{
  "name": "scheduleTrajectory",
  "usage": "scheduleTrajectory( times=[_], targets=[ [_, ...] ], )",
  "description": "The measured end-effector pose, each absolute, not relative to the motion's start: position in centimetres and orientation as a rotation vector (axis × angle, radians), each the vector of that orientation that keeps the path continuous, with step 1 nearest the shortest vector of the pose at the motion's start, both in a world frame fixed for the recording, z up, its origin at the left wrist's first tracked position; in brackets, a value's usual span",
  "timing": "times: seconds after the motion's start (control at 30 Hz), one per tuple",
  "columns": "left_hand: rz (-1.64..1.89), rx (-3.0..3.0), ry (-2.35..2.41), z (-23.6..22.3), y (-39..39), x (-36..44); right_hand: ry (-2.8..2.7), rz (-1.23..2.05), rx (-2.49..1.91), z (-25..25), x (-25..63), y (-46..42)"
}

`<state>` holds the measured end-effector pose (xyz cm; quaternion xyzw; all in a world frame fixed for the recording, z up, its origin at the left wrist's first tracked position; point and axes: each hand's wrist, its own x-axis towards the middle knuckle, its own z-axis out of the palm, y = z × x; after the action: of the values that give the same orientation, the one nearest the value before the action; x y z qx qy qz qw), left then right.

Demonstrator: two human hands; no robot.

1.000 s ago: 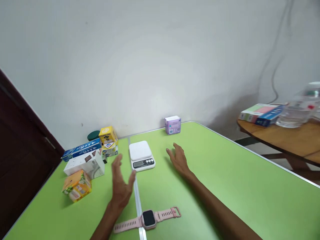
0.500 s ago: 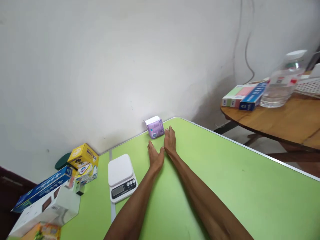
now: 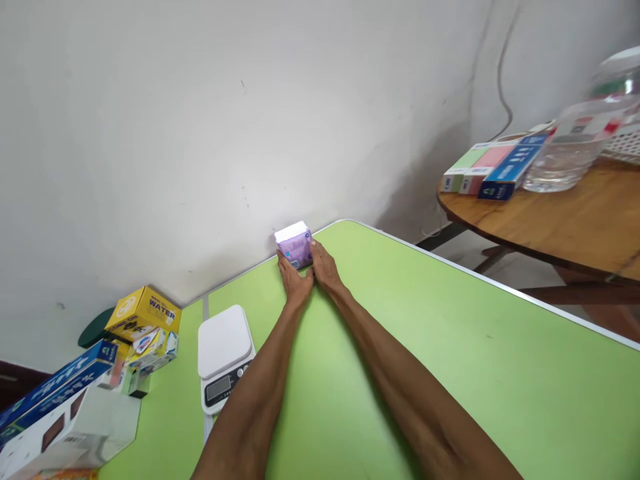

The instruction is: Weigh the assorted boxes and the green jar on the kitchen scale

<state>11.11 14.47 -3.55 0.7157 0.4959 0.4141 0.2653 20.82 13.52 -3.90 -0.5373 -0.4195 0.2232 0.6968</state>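
Observation:
At the far edge of the green table (image 3: 400,347), against the wall, stands a small purple packet (image 3: 296,248) with a white top; its exact kind is not readable. My left hand (image 3: 296,281) is at its left and front side, fingers along the side. My right hand (image 3: 325,267) presses on its right side, so the packet sits between both hands. A white kitchen scale (image 3: 225,343) with a dark display lies left of my left forearm, which partly covers it.
Left on the table are a yellow box (image 3: 163,312), a smaller yellow carton (image 3: 155,350), a long blue box (image 3: 60,383) and a white box (image 3: 107,423). At right, a round wooden table (image 3: 575,227) holds slim boxes (image 3: 515,163) and a clear bottle (image 3: 560,173).
Both hands have moved forward and closed in on the purple packet from its two sides. The view has shifted slightly; the other things stay where they were.

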Motion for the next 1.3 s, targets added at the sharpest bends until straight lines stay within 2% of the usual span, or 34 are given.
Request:
scheduleTrajectory(
  times=[0.4, 0.5, 0.63, 0.73, 0.83, 1.13, 1.3],
  targets=[
    [1.139, 1.755, 1.162, -3.0, 2.4, 7.5, -0.878, 0.542, -1.285, -3.7, 16.9, 1.1],
    [1.135, 1.802, 1.105, -1.6, -1.7, 5.4, -0.803, 0.558, -1.247, -3.5, 15.2, -2.2],
    [1.244, 1.915, 1.059, 1.8, -5.3, 0.5, -0.912, 0.55, -1.121, -0.4, 10.8, -4.6],
    [1.331, 1.938, 1.139, 3.7, -5.6, -4.6, -1.035, 0.624, -1.061, 2.0, 6.4, -4.4],
    [1.394, 1.915, 1.22, 3.5, -4.4, -9.6, -1.162, 0.658, -1.02, 2.6, 2.4, -3.3],
    [1.417, 1.91, 1.28, -0.8, -1.7, -16.2, -1.325, 0.637, -1.041, -1.9, -1.5, -1.4],
    [1.397, 1.813, 1.378, -2.6, -1.5, -19.1, -1.108, 0.718, -1.232, -4.2, 0.4, -0.4]
  ],
)
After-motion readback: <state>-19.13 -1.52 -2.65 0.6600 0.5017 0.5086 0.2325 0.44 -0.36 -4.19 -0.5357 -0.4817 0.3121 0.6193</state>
